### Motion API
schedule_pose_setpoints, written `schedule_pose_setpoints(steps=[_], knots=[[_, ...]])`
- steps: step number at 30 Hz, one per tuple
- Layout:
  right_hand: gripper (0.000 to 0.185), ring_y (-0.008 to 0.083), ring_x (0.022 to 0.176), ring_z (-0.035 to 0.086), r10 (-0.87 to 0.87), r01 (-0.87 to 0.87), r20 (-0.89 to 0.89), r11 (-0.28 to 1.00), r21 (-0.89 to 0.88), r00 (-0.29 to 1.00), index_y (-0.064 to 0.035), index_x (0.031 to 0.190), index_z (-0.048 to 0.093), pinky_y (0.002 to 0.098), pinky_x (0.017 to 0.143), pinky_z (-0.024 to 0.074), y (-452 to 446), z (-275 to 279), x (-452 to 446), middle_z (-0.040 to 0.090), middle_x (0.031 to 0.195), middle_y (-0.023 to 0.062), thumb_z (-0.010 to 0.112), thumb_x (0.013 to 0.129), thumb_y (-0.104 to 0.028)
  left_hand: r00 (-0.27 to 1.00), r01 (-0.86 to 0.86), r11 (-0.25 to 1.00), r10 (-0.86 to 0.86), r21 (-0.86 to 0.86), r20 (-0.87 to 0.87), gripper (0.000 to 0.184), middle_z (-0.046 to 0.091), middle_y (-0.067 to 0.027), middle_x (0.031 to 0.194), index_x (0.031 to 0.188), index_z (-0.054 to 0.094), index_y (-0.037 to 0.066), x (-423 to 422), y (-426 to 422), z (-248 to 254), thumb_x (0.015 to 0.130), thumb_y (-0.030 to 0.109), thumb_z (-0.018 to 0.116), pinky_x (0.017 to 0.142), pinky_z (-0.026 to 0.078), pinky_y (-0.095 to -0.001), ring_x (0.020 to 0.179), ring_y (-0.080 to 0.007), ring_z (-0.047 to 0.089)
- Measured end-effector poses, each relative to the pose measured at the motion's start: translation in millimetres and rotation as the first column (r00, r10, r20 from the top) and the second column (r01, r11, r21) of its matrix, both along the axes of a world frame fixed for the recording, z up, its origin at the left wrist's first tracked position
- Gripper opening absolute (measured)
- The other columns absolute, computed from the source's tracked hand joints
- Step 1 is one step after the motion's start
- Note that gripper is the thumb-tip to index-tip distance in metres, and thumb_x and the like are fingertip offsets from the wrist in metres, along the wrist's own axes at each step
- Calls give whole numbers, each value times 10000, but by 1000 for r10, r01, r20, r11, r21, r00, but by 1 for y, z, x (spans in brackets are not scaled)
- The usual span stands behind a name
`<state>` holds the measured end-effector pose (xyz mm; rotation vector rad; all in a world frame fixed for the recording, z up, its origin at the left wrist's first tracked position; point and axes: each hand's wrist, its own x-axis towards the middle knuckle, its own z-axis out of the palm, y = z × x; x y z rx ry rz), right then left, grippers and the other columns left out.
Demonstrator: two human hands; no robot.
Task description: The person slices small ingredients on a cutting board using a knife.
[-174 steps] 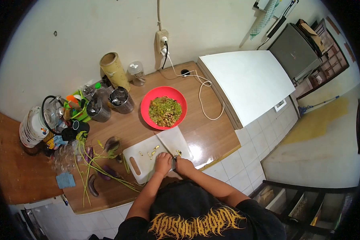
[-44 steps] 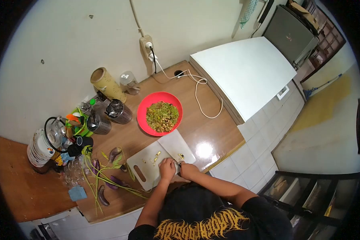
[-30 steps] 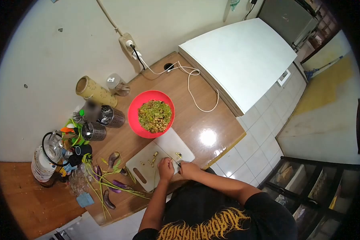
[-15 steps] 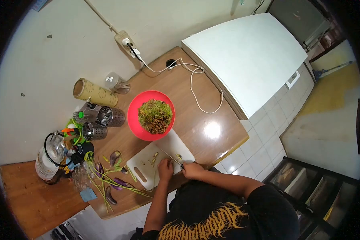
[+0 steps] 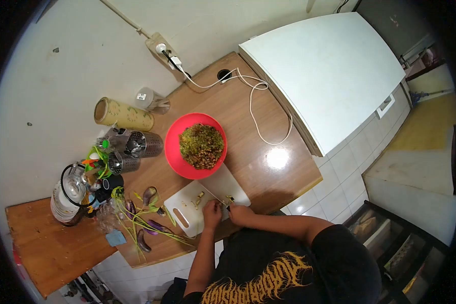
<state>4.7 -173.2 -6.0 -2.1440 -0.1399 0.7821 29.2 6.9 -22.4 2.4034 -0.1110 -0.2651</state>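
Observation:
My right hand point(image 5: 241, 215) is closed around the handle of a knife point(image 5: 215, 196), whose blade reaches up and left over the white cutting board point(image 5: 180, 219). Beside it, my left hand point(image 5: 212, 214) has its fingers drawn together at the board's near edge; what they pinch is too small to make out. Small pale cut pieces point(image 5: 198, 200) lie left of the blade, and another little cluster of pieces point(image 5: 230, 198) lies to its right. Just behind the board stands a red bowl point(image 5: 173, 152) heaped with chopped green and brown vegetables point(image 5: 201, 146).
Left of the board lie purple eggplants point(image 5: 143, 242) and long green beans point(image 5: 164, 231). Steel utensil holders point(image 5: 151, 145), a patterned roll point(image 5: 124, 115) and stacked dishes point(image 5: 63, 206) line the wall. A white cable point(image 5: 255, 112) crosses the table near a large white-topped unit point(image 5: 324, 76).
The whole view has shifted slightly. My right hand and the knife have moved a little left over the board, nearer my left hand.

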Motion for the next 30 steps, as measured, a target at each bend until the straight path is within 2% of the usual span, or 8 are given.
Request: schedule_pose_setpoints(steps=[5,12,18,23,24,25,27,30], knots=[[330,479,725,688,9,-8,10,999,-41,1000,77,1068,538,581,661,545,6,-1,2,684,777,283,532,976,-240,1000,21,1000,-21,20,4,126,657,-125,880,961,659,66,-1,7,-11,875,157,677,801,453,-471,877,-349,647],[300,457,688,689,-65,73,96,993,-87,993,83,1088,522,571,633,544,18,-8,-11,683,751,267,529,948,-183,997,80,996,-81,29,8,109,643,-125,876,934,646,69,0,6,1,862,145,677,792,438,-500,866,-362,633],[319,460,755,694,-51,58,38,974,-219,998,73,1112,507,570,704,546,32,5,-10,692,799,274,512,945,-199,989,102,986,-115,132,97,58,621,-124,840,875,610,65,-5,2,-1,865,114,640,784,430,-506,835,-369,618],[321,462,789,693,-212,226,82,944,-240,974,16,1129,522,566,739,547,48,18,-17,702,840,271,537,955,-254,982,49,997,-36,-66,186,40,669,-136,875,876,642,70,-5,8,-6,867,109,638,801,478,-506,877,-361,644],[321,462,789,693,-196,218,108,939,-265,975,16,1129,522,566,739,547,50,25,-18,702,840,271,537,955,-254,986,58,997,-48,-59,160,113,709,-149,919,965,687,66,-3,11,-4,877,92,623,805,520,-483,896,-367,671],[324,461,787,692,-234,264,134,922,-282,963,3,1119,531,565,736,547,51,32,-20,702,833,264,556,948,-271,984,42,995,-25,-88,179,113,709,-149,919,965,687,66,-2,14,-3,877,92,623,805,520,-483,896,-367,671],[326,461,785,690,-247,295,185,902,-316,951,-11,1110,541,565,734,546,56,43,-26,702,826,257,574,942,-289,999,-5,952,16,-308,33,197,729,-170,947,1071,699,43,-4,23,0,907,80,594,810,547,-458,893,-377,693],[344,445,832,698,-304,359,195,841,-405,933,-47,1101,568,565,754,544,63,45,-41,705,853,246,589,933,-347,999,-43,914,48,-403,2,222,741,-183,954,1117,695,27,-12,45,-4,931,126,627,814,565,-436,897,-359,715]])
